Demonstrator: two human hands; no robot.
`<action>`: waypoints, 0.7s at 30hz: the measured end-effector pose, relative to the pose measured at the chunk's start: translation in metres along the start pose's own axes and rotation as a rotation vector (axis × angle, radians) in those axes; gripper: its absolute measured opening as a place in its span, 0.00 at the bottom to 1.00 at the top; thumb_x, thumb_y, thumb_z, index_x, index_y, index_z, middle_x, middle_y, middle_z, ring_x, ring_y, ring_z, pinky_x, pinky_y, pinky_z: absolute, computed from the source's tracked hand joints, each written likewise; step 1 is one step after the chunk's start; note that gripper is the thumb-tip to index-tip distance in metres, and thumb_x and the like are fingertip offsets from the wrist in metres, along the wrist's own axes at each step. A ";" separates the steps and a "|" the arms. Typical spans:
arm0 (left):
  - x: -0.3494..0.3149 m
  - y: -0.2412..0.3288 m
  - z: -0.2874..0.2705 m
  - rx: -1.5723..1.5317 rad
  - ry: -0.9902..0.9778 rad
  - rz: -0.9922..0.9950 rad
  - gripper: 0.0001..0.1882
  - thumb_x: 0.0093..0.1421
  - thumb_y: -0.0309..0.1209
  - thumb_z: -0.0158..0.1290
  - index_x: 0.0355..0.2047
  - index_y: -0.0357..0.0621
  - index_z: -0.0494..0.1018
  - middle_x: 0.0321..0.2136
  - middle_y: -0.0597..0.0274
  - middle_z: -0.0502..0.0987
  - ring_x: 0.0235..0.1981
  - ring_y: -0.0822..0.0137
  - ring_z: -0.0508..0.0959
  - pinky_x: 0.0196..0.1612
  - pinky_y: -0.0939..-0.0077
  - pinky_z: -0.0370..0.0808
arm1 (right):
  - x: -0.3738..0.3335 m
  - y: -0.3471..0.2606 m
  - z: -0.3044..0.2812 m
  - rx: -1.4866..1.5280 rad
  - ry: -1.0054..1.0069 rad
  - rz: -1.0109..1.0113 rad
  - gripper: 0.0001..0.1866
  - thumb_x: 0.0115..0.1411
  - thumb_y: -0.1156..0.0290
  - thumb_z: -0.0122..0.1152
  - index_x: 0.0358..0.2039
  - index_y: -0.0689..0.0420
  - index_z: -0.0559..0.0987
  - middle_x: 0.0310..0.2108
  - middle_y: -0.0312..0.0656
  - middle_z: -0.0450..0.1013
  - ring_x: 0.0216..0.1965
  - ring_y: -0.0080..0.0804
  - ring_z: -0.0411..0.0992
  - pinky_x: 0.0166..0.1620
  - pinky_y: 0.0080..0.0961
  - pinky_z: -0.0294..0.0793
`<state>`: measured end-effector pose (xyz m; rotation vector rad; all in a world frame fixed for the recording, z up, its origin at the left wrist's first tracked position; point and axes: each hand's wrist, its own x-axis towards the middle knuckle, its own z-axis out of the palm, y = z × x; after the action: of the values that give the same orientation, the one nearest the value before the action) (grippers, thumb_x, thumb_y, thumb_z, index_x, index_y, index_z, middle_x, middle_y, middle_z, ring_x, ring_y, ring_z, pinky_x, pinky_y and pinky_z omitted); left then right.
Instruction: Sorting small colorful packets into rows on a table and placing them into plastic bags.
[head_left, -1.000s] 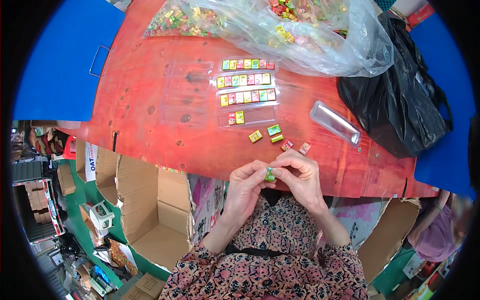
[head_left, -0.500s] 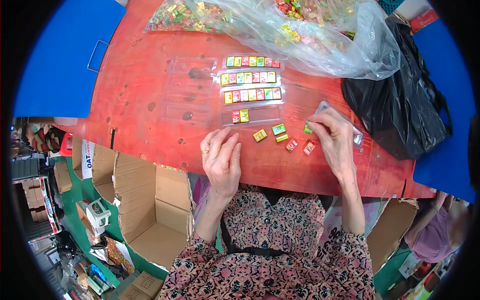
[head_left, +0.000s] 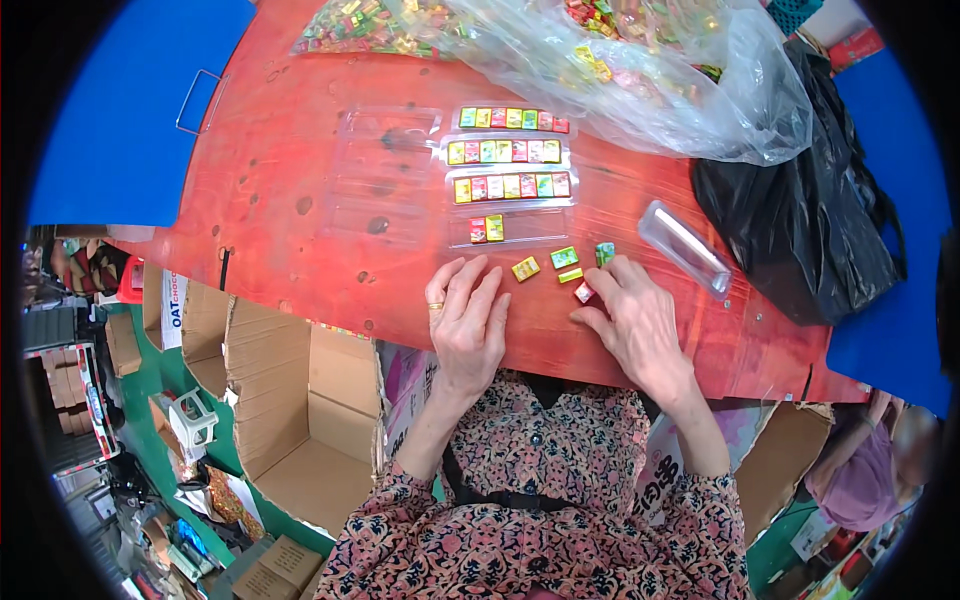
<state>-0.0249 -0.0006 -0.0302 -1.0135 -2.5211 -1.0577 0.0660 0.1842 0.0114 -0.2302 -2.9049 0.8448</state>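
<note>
My left hand rests near the table's front edge, fingers loosely bent and apart, holding nothing. My right hand reaches over the loose pieces, thumb and fingers apart around a small red-and-white wrapped block, like a candy. Beside it lie a green block, another green one, a thin yellow one and a yellow one. Beyond my left hand, a clear plastic tray holds a red and a yellow block at its left end. Whatever lies beneath my right palm is hidden.
Filled trays lie in rows behind, with clear plastic trays to their left. A clear empty tray lies at right, near a black bag. A plastic bag of wrapped blocks covers the back. An open cardboard box stands below left.
My right hand has let go of the green block, which now lies on the table, and has moved left and nearer to the red-and-white block. My left hand has shifted slightly right.
</note>
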 end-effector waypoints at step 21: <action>0.020 -0.004 0.003 0.110 -0.233 -0.022 0.29 0.54 0.34 0.58 0.54 0.32 0.67 0.62 0.51 0.59 0.65 0.40 0.49 0.63 0.42 0.47 | 0.089 0.001 0.027 0.271 0.056 -0.223 0.15 0.46 0.81 0.64 0.37 0.63 0.75 0.35 0.46 0.71 0.42 0.45 0.68 0.46 0.36 0.70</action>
<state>-0.0425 0.0101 -0.0258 -1.1387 -2.7445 -0.8384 -0.0252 0.1869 -0.0066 0.0901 -2.6598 1.1518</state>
